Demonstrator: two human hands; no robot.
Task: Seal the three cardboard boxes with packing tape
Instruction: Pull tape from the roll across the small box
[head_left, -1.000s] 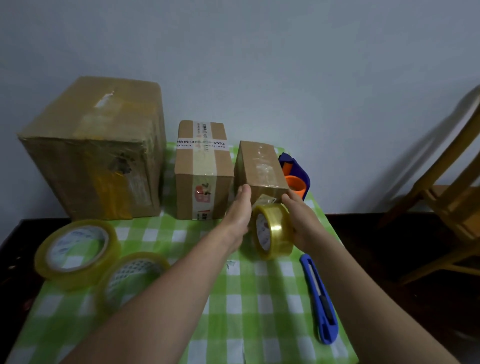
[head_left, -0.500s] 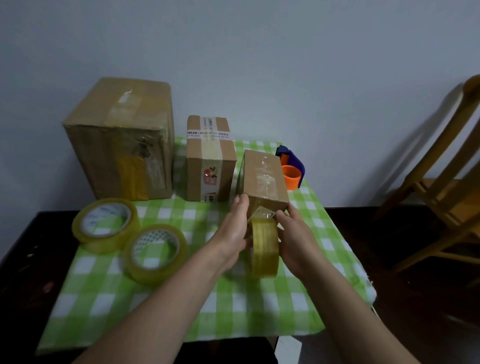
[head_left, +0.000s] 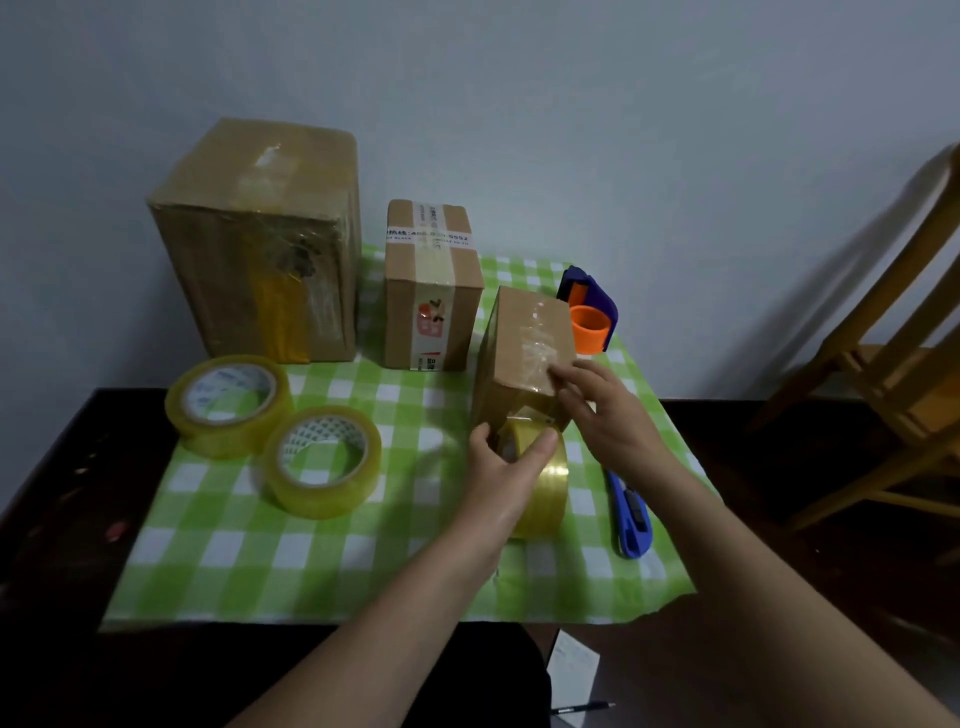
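On the right of a green checked cloth, the left hand curls its fingers round a tape roll just near of the small box. The right hand presses straight fingers on the box's top.

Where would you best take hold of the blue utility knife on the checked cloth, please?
Pinch the blue utility knife across its handle mid-length, from above with the right hand: it lies flat, long sides free, and the left hand grips the tape roll.

I see a blue box cutter on the green checked cloth, a wooden chair at right, paper and pen below
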